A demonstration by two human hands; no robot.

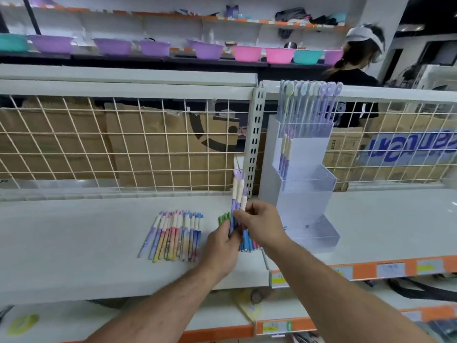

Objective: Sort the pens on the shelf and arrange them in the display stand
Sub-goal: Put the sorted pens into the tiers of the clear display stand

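Observation:
Both hands meet over the white shelf (74, 243). My left hand (222, 246) grips the lower ends of a small bunch of purple-and-white pens (238, 191), held upright. My right hand (262, 225) pinches the same bunch from the right. A row of mixed-colour pens (173, 235) lies on the shelf to the left. Green pens (223, 217) and blue pens (247, 243) lie partly hidden under my hands. The clear tiered display stand (306, 194) stands to the right; its top tier holds several purple pens (309, 107), the middle tier a few more.
A white wire grid (123, 144) with cardboard boxes behind backs the shelf. A slotted upright post (256, 134) stands just left of the stand. A person in black stands behind the shelf at the upper right. Coloured bowls line a far shelf.

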